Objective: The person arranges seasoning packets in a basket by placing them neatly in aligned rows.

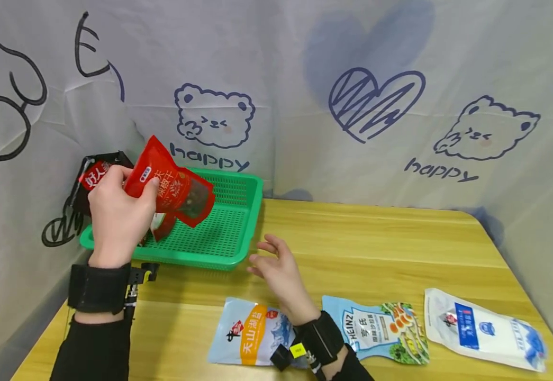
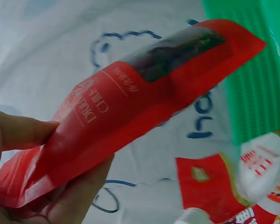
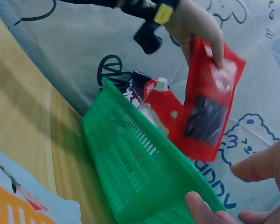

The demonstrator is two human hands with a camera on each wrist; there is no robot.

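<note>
Red pouch juts right from left grip (pinched near one end)

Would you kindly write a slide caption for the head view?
Left hand holding a red pouch over a green basket, right hand near the basket.

This looks like a makeshift recording booth: creased pale sheeting closes in the back and both sides of a wood-grain worktop. Hand-drawn bears, a scribbled heart and the word "happy" decorate the sheeting, while black straps carrying small devices on the person's wrists point to a data-capture set-up.
</note>
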